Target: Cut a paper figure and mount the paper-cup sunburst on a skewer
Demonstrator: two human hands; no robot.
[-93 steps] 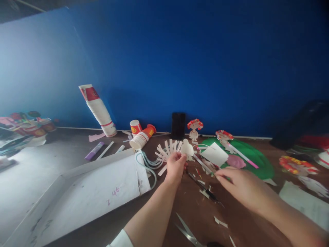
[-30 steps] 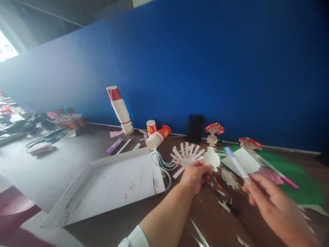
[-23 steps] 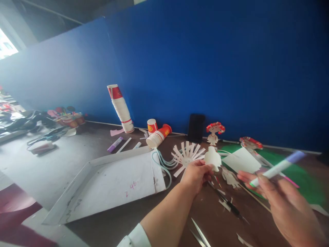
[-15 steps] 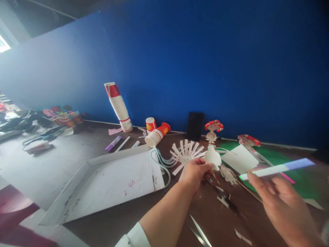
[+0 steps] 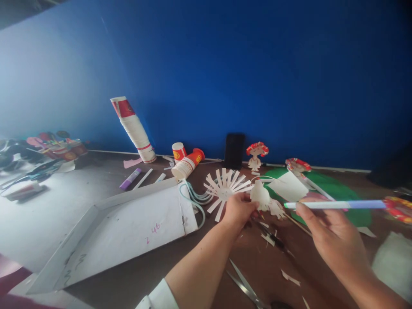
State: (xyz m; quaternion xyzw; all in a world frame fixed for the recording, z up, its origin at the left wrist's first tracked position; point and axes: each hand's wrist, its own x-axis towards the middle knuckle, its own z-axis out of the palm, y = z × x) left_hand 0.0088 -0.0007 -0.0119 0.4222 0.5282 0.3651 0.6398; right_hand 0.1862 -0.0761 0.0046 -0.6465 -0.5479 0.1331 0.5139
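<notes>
Blue board [image 5: 225, 64] backs a dark brown table [image 5: 264, 264] littered with craft bits. Near its middle, the left hand [image 5: 240, 209] pinches a small pale paper cutout [image 5: 260, 194] by its lower left edge, while the right hand [image 5: 336, 238] grips a marker [image 5: 334, 205] almost level, its green end pointing at the cutout but apart from it. Whether that end is a bare tip or a plug is too blurred to tell; if bare, a careless swing could streak the paper. Held by one edge only, the cutout might bend or crease under any firm press.

Just below lies a thin black tool [image 5: 273, 238] among paper scraps [image 5: 290, 278], and nearer the wearer are scissors [image 5: 246, 285] with their blades parted (points away from the body), so a lowered wrist could get nicked. Beside the left hand, a fringed paper disc [image 5: 225, 192] sits by a looped cable [image 5: 189, 195]; a tug on that cord could drag or fold its strips. Farther off, the tall cup stack [image 5: 137, 133] seems to lean, and a knock might topple it.
</notes>
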